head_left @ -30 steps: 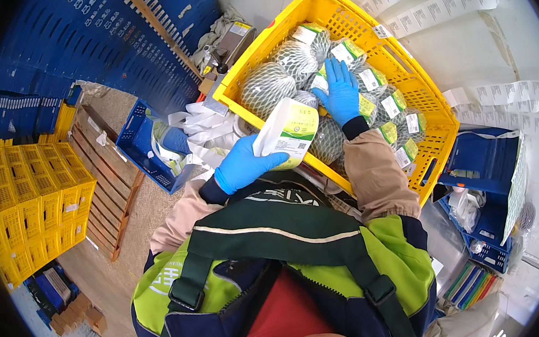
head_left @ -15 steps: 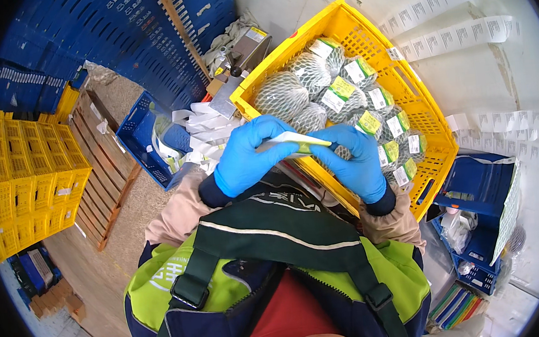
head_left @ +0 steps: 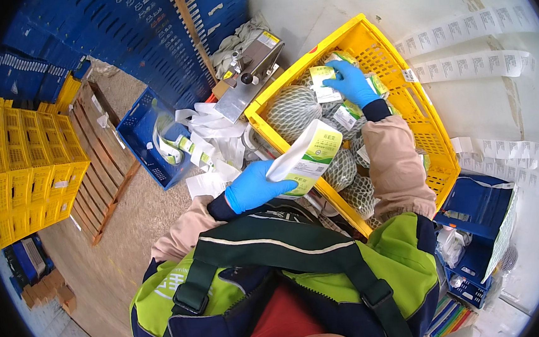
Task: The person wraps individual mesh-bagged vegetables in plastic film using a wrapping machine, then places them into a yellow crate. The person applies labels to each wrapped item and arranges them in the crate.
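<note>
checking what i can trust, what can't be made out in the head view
In the head view:
Left hand: most fingers, hidden behind the label strip.
Yellow crate: much of its floor, covered by netted bundles.
Netted bundles: some partly hidden by the right forearm.
Blue slotted panel: top cut off by the upper edge.
White wall strips: print too small.

The left hand (head_left: 253,187) is near, gripping with its thumb (head_left: 283,186) on top. The right hand (head_left: 353,87) reaches far, fingers (head_left: 344,68) bent.
</note>
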Available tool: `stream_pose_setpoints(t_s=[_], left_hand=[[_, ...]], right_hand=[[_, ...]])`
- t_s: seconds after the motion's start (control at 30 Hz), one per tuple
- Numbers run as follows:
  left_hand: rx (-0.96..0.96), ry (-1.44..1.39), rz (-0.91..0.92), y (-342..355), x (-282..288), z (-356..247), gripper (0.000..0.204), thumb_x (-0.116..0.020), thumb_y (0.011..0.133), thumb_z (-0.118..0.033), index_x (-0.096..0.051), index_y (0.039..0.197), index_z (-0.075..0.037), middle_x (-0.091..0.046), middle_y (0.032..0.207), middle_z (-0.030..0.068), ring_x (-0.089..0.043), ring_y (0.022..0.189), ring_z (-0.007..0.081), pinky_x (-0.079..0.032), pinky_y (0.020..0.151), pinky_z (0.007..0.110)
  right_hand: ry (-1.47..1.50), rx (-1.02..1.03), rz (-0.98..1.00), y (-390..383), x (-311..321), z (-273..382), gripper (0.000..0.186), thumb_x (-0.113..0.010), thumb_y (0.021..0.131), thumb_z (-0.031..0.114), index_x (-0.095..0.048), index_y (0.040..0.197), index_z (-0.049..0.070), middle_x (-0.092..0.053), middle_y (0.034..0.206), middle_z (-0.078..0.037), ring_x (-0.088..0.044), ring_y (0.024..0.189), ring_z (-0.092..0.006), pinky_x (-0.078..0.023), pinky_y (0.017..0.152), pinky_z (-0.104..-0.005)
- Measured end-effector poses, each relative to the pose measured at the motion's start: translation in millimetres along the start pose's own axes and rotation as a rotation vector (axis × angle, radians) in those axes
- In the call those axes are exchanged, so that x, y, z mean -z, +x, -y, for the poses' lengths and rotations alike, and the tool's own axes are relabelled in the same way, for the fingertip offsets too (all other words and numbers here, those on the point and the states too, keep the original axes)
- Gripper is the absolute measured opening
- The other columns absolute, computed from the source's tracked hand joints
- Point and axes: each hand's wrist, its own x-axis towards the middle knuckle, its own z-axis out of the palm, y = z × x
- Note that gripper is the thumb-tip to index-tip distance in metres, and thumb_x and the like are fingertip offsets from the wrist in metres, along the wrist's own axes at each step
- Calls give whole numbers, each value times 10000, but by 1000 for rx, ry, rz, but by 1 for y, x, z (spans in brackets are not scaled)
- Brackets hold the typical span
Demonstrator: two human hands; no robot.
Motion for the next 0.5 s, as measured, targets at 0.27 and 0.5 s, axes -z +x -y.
stream_pose_setpoints(t_s=[0.27,0.5], left_hand=[[40,-26,-74,-12,9,3,427,-697,811,-214,-573,1147,19,-664,1002,107,-616,895,149,-479,805,287],[13,5,-95,-13,11,-6,486,-739,774,-211,-563,1162,23,-643,1050,124,-606,930,176,-478,821,297]], right_hand=[[-596,395,-249,-24,-53,-20,509,-566,858,286,-429,1314,103,-447,1338,-137,-430,1212,-339,-347,992,-427],[1077,-48,139,-82,-11,75,389,-496,920,241,-518,1216,-9,-597,1099,-95,-550,1023,-183,-431,891,-315]])
